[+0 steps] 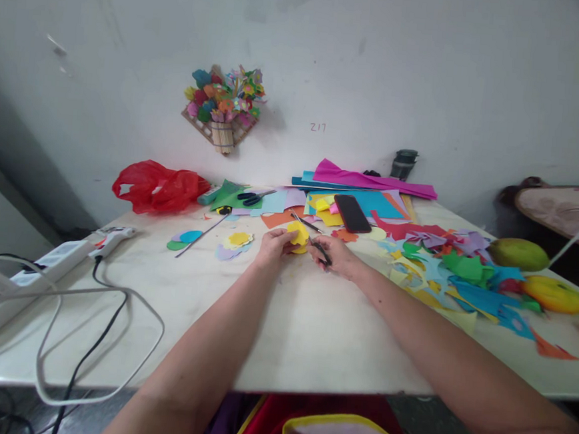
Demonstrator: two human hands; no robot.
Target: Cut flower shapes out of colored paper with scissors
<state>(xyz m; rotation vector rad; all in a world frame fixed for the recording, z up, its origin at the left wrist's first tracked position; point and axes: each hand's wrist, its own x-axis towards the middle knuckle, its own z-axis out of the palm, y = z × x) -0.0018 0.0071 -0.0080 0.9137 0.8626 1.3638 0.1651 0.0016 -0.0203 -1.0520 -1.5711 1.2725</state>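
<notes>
My left hand (274,244) is closed on a yellow paper piece (297,234) with a scalloped edge, held just above the middle of the table. My right hand (335,255) grips a pair of small dark-handled scissors (321,250), whose blades meet the right edge of the paper. How far the blades are apart is too small to tell. Beyond the hands lies a pen (309,225). Left of my left hand, a yellow paper flower (240,239) rests on pale purple scalloped paper (233,253). Green and blue paper circles (190,236) lie farther left.
A dark phone (352,213) lies on coloured sheets at the back. Paper scraps (470,268) and mangoes (554,294) cover the right side. Another pair of scissors (251,198) and a red plastic bag (156,186) are behind. Power strips (63,253) and looping cables (161,314) occupy the left.
</notes>
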